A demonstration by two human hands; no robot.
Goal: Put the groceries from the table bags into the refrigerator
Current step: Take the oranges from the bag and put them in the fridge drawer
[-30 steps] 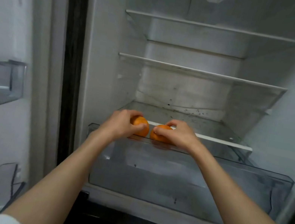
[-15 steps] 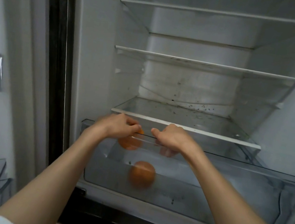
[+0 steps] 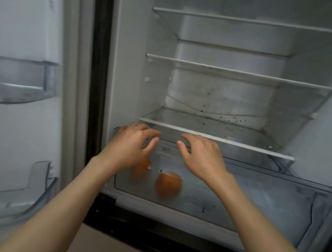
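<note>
Both oranges, held a second ago, now lie in the clear drawer (image 3: 312,209): one orange (image 3: 168,184) below and between the hands, second orange (image 3: 141,167) partly behind the left wrist. Left hand (image 3: 133,142) and right hand (image 3: 202,154): fingers spread, holding nothing. No legible writing.

Two round orange fruits (image 3: 168,184) lie in the clear plastic drawer (image 3: 280,203) — left hand (image 3: 133,144) and right hand (image 3: 201,156) above, fingers relaxed.
</note>
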